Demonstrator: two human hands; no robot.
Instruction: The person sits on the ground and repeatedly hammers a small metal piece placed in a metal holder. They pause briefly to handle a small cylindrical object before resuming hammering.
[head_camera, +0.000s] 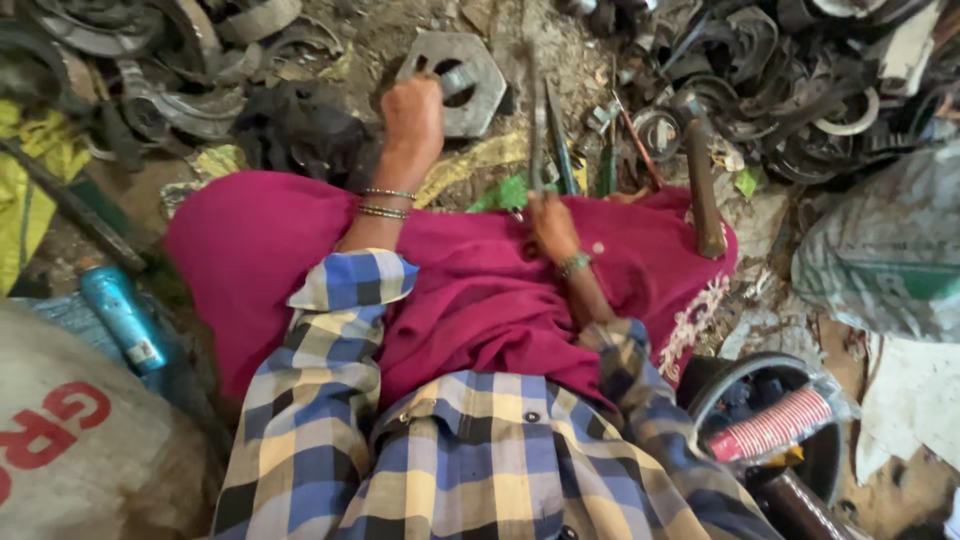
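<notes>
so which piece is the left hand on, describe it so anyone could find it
Start at the magenta cloth over the lap and follow the left hand out to the dirt floor. It rests on a flat grey metal plate. Unlike the curved ring scraps around it, this plate has straight six-sided edges and round holes.

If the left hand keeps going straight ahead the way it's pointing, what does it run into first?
The left hand points up the frame, closed on a small metal piece. Straight on, it would likely meet the hexagonal metal plate lying on the ground first, though depth is unclear from this single view.
</notes>
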